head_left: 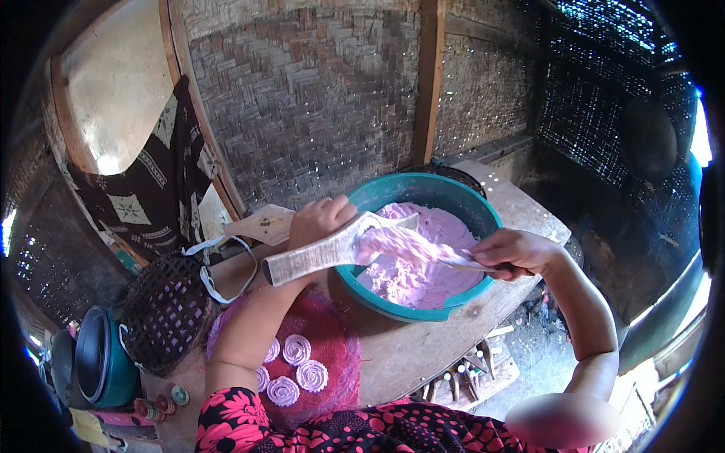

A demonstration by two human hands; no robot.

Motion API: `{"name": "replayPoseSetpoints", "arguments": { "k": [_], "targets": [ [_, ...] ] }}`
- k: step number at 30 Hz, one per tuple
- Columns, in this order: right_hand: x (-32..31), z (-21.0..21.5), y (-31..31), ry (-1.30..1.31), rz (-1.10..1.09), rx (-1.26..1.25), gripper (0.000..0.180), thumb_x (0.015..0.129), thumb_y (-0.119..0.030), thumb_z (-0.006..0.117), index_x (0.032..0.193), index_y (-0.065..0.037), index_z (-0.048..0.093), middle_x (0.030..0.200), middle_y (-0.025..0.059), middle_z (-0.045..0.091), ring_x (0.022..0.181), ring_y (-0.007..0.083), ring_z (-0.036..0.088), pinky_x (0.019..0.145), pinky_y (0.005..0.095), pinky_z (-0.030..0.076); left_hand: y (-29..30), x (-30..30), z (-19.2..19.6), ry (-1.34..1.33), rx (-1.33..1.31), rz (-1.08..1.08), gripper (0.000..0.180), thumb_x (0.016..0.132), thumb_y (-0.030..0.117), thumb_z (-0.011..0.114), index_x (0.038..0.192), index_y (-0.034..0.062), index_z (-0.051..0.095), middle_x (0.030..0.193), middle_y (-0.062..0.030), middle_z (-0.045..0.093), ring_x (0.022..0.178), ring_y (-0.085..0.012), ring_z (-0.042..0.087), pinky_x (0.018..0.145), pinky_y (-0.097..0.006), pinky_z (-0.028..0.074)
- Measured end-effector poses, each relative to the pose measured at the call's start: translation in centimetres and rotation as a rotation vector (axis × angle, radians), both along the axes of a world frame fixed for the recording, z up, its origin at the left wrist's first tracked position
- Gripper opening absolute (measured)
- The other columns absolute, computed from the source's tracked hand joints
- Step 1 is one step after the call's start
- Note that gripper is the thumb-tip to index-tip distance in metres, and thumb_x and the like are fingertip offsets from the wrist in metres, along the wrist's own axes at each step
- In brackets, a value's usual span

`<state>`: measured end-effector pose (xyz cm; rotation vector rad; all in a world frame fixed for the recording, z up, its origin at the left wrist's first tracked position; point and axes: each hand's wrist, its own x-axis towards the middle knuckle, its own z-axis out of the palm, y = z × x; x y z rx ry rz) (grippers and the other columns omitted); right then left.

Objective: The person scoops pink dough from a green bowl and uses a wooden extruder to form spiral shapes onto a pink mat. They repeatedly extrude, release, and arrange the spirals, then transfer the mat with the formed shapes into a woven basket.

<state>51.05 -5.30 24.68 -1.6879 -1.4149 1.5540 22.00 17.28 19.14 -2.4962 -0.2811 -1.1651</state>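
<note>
My left hand (323,217) is closed around a wooden press (313,257) with a thick handle, held over the teal basin (361,291). A lump of pink dough (400,243) stretches from the press towards my right hand (519,254). That hand pinches a thin flat utensil (470,264), whose blade is partly covered by dough; its exact kind is unclear. More soft pink dough (445,226) fills much of the basin below. Under my left forearm, several pink piped spirals (312,375) lie on a round red mat (332,332).
The wooden table (408,355) carries the basin and mat. A dark woven basket (166,313) with white straps stands left, beside a teal tub (121,370). Patterned cloth (143,200) hangs by the woven wall (302,90). Handled tools (472,370) lie below the table's right edge.
</note>
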Motion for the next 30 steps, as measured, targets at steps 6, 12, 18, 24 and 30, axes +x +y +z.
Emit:
{"name": "replayPoseSetpoints", "arguments": {
  "k": [6, 12, 18, 24, 30],
  "targets": [
    [-6.4, 0.2, 0.6, -1.458, 0.113, 1.023, 0.028, 0.093, -0.016, 0.056, 0.119, -0.008, 0.064, 0.068, 0.0018, 0.060, 0.056, 0.0147, 0.062, 0.050, 0.0325, 0.044, -3.2, 1.7, 1.9, 0.081, -0.034, 0.074, 0.030, 0.078, 0.040, 0.069, 0.075, 0.0132, 0.056, 0.074, -0.0055, 0.055, 0.069, -0.0252, 0.064, 0.058, -0.040, 0.052],
    [-11.9, -3.7, 1.0, -1.647, 0.168, 1.403, 0.041, 0.087, -0.017, 0.056, 0.126, -0.006, 0.060, 0.075, 0.0002, 0.056, 0.064, 0.0165, 0.060, 0.060, 0.0324, 0.046, -2.4, 0.1, -0.3, 0.091, -0.155, 0.072, 0.060, 0.067, 0.067, 0.075, 0.079, 0.0099, 0.060, 0.077, -0.0095, 0.059, 0.075, -0.0314, 0.067, 0.063, -0.044, 0.054],
    [-10.4, -3.3, -1.8, -1.497, -0.026, 1.200, 0.039, 0.089, -0.015, 0.060, 0.127, -0.012, 0.062, 0.083, 0.0041, 0.059, 0.073, 0.0192, 0.065, 0.071, 0.0345, 0.051, 0.5, -3.3, -0.3, 0.019, -0.040, 0.220, 0.024, 0.077, 0.039, 0.073, 0.089, 0.0184, 0.066, 0.087, -0.0028, 0.068, 0.083, -0.0254, 0.067, 0.072, -0.041, 0.055],
    [-13.5, -5.1, 3.0, -0.646, -0.493, 1.053, 0.044, 0.093, 0.001, 0.057, 0.135, -0.010, 0.059, 0.103, 0.0226, 0.067, 0.101, 0.0292, 0.068, 0.082, 0.0343, 0.052, -1.5, -0.4, -0.7, -0.117, -0.094, 0.277, 0.013, 0.079, 0.032, 0.070, 0.082, 0.0199, 0.065, 0.080, -0.0030, 0.065, 0.079, -0.0244, 0.065, 0.069, -0.041, 0.054],
    [-15.2, -9.8, 2.1, -0.166, -0.371, 0.832, 0.042, 0.100, -0.009, 0.051, 0.142, -0.010, 0.053, 0.090, 0.0239, 0.066, 0.075, 0.0264, 0.065, 0.075, 0.0411, 0.051, 0.2, -1.1, 1.2, -0.285, -0.029, 0.142, 0.019, 0.076, 0.024, 0.074, 0.091, 0.0141, 0.068, 0.083, -0.0056, 0.066, 0.078, -0.0259, 0.066, 0.071, -0.038, 0.054]
  ]
}}
